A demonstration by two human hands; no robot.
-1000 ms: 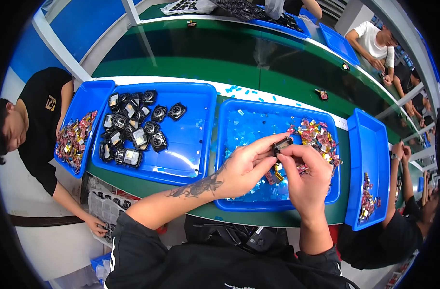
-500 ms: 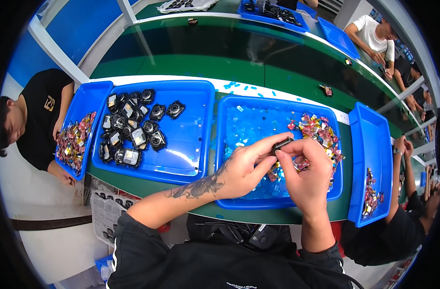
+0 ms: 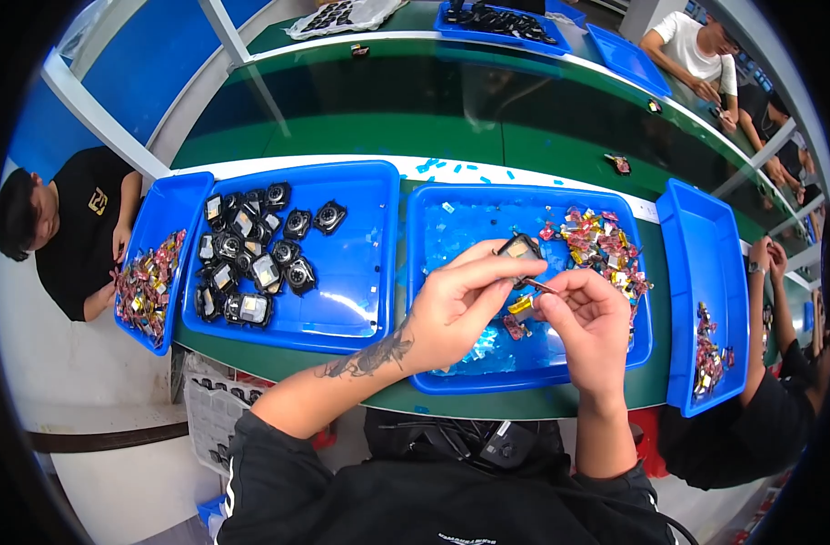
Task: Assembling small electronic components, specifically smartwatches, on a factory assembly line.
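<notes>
My left hand [image 3: 456, 309] holds a small black watch-like casing [image 3: 520, 246] with a pale rectangular face, tilted over the middle tray. Close by on the right, my right hand [image 3: 589, 318] pinches a thin dark strip [image 3: 541, 285] between thumb and forefinger. The strip reaches toward the left fingertips; whether it joins the casing is hidden. Just below the fingers shows a small part with a yellow tab [image 3: 521, 304]; I cannot tell if it hangs or lies. Underneath, the blue tray [image 3: 478, 385] bears blue film scraps and a heap of small pink-and-gold parts [image 3: 596, 238].
On the left, a blue tray [image 3: 342, 254] carries several black casings [image 3: 265, 271]. Narrower blue bins [image 3: 186, 195] [image 3: 701, 245] with small parts flank the trays. Beyond runs a green belt [image 3: 387, 136] behind a white ledge. Co-workers sit at left [image 3: 88, 236], right and far right.
The casing has turned from edge-on to show its pale face and moved slightly away. My right fingers have drawn a little apart from it, with the thin strip now visible between the hands.
</notes>
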